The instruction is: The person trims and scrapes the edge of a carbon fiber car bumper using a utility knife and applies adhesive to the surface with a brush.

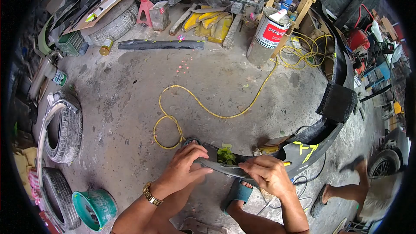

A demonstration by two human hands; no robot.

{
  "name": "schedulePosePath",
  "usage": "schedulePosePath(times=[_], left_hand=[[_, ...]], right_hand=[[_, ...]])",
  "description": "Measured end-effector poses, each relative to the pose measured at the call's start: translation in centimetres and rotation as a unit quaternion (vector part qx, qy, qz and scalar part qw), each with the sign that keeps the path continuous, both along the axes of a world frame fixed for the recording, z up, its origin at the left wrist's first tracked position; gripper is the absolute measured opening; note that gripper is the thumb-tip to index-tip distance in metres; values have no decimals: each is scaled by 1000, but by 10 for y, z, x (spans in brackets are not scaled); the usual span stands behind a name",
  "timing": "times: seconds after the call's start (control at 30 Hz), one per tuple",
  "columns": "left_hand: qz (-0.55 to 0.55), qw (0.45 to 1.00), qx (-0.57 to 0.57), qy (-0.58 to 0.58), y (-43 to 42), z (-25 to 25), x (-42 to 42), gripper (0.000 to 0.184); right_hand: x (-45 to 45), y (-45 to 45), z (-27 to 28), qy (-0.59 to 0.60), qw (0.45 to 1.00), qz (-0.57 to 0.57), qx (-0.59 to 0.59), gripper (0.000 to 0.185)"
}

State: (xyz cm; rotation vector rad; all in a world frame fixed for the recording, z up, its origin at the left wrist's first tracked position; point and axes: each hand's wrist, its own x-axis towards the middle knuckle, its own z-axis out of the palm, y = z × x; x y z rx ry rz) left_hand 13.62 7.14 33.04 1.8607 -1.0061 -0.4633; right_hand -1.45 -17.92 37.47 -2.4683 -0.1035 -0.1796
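Observation:
A long dark curved panel sweeps from the lower middle up the right side, with yellow marks on it. At its near end, my left hand is on the edge, thumb and fingers apart around the tip. My right hand is closed on a thin yellow-ended tool, its fingertips at the panel's edge; the tool's tip is hard to make out. Between the hands, green leafy bits show behind the edge. A gold watch is on my left wrist.
A yellow hose loops over the floor. A green bucket and tires stand at the left. A large paint can is at the upper right. Another person's leg is at the lower right.

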Motion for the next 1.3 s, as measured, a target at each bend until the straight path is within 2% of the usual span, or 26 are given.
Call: schedulePosePath(times=[0.7, 1.3], left_hand=[[-1, 1000, -6, -18, -1, 1, 0, 37], [-4, 1000, -5, -10, -1, 2, 1, 36]], right_hand=[[0, -1, 4, -19, 999, 10, -31, 34], [-2, -3, 2, 25, 1000, -5, 13, 34]])
